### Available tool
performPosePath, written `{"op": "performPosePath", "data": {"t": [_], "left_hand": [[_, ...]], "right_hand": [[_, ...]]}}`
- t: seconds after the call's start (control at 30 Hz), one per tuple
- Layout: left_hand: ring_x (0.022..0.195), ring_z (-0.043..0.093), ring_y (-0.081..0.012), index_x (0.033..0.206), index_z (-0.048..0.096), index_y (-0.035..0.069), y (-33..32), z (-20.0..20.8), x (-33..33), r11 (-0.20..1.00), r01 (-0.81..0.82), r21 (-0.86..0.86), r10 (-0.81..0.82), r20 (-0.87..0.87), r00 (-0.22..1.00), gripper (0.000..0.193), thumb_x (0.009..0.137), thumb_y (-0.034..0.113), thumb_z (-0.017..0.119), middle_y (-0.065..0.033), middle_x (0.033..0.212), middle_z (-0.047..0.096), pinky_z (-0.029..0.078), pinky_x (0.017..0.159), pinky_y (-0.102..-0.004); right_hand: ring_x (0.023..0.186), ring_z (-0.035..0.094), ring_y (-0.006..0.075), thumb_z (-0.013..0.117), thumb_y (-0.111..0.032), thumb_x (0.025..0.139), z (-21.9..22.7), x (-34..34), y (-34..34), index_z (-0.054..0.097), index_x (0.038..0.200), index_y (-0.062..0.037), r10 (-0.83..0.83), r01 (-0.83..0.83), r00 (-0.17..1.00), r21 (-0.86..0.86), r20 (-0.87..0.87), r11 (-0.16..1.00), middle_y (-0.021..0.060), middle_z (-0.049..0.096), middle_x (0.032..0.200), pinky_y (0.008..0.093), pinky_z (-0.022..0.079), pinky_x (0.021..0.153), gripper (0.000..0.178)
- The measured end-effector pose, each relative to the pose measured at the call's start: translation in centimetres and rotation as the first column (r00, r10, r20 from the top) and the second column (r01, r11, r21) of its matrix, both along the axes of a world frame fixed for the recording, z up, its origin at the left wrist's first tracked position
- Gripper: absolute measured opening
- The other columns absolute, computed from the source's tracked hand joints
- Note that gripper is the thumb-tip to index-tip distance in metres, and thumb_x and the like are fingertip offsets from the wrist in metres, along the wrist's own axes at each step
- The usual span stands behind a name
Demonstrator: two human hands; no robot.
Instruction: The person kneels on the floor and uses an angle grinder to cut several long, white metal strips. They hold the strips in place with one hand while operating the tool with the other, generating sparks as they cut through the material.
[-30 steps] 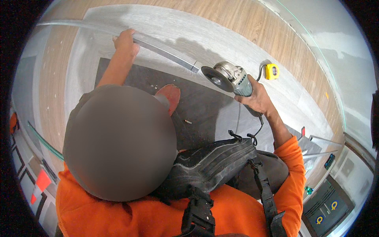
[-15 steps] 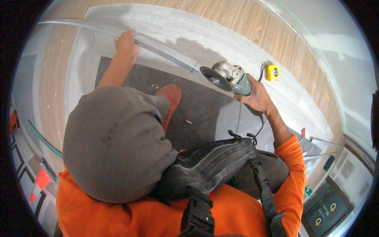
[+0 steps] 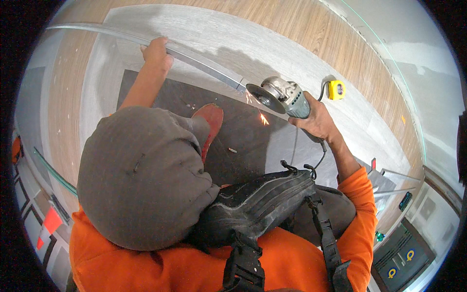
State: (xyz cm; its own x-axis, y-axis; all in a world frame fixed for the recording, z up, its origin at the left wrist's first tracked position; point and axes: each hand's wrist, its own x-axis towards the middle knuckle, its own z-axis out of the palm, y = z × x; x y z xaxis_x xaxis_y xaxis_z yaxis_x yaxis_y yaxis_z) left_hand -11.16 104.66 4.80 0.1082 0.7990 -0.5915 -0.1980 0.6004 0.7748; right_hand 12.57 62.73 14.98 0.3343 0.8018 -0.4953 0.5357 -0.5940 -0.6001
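A long, thin metal profile strip (image 3: 204, 67) runs from the far left toward the middle. My left hand (image 3: 158, 54) is closed around it some way back from its right end. In my right hand (image 3: 318, 118) is an angle grinder (image 3: 287, 95), gripped by its grey-green body. Its dark cutting disc (image 3: 265, 99) meets the strip near that end, and orange sparks (image 3: 263, 118) fly downward from the contact. A cord trails from the grinder's rear toward my lap.
A yellow tape measure (image 3: 336, 89) lies on the light planks to the right of the grinder. My red shoe (image 3: 212, 124) rests on dark flooring (image 3: 248, 136) below the strip. A black bag (image 3: 258, 199) is strapped across me. More metal strips (image 3: 396, 191) lie at the right.
Sparks have appeared at the grinder's disc, which has shifted very slightly toward the strip's end. My left hand keeps its place on the strip.
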Motion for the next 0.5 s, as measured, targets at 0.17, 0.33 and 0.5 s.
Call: {"op": "performPosePath", "data": {"t": [0.17, 0.33, 0.5], "left_hand": [[0.13, 0.051, -0.0398, 0.161, 0.002, 0.011, -0.6, 1.1, 0.0, 1.0, -0.004, -0.02, 0.002, -0.056, 0.998, 0.101, 0.084, -0.002, 0.066, -0.0232, 0.152, 0.038, 0.049, 0.096, -0.0578], [0.125, 0.054, -0.0387, 0.161, 0.004, 0.014, 0.5, -1.2, -1.1, 0.997, 0.068, 0.047, -0.066, -0.038, 0.997, 0.101, 0.083, -0.003, 0.066, -0.0217, 0.146, 0.043, 0.051, 0.094, -0.057], [0.122, 0.056, -0.0386, 0.16, 0.008, 0.014, -1.4, 1.4, 0.7, 0.998, -0.041, -0.037, 0.039, -0.05, 0.998, 0.1, 0.082, -0.005, 0.066, -0.0213, 0.144, 0.045, 0.052, 0.092, -0.0579]], "right_hand": [[0.095, 0.073, 0.0395, 0.082, -0.038, 0.071, 0.1, 0.0, 0.1, 0.057, 0.128, -0.0026, 0.009, -0.009, 1.0, 0.003, -0.007, 1.0, 0.0238, 0.073, 0.101, 0.0445, 0.055, 0.087, 0.072], [0.095, 0.073, 0.0394, 0.082, -0.038, 0.071, -0.3, 0.0, 0.1, 0.058, 0.128, -0.0026, 0.005, -0.005, 1.0, 0.035, -0.019, 0.999, 0.0236, 0.073, 0.101, 0.0449, 0.055, 0.086, 0.071], [0.095, 0.073, 0.0392, 0.082, -0.038, 0.071, -0.7, 0.3, -0.4, 0.058, 0.128, -0.0035, 0.006, -0.006, 1.0, 0.025, 0.01, 1.0, 0.0232, 0.073, 0.101, 0.0454, 0.055, 0.086, 0.071]]}}
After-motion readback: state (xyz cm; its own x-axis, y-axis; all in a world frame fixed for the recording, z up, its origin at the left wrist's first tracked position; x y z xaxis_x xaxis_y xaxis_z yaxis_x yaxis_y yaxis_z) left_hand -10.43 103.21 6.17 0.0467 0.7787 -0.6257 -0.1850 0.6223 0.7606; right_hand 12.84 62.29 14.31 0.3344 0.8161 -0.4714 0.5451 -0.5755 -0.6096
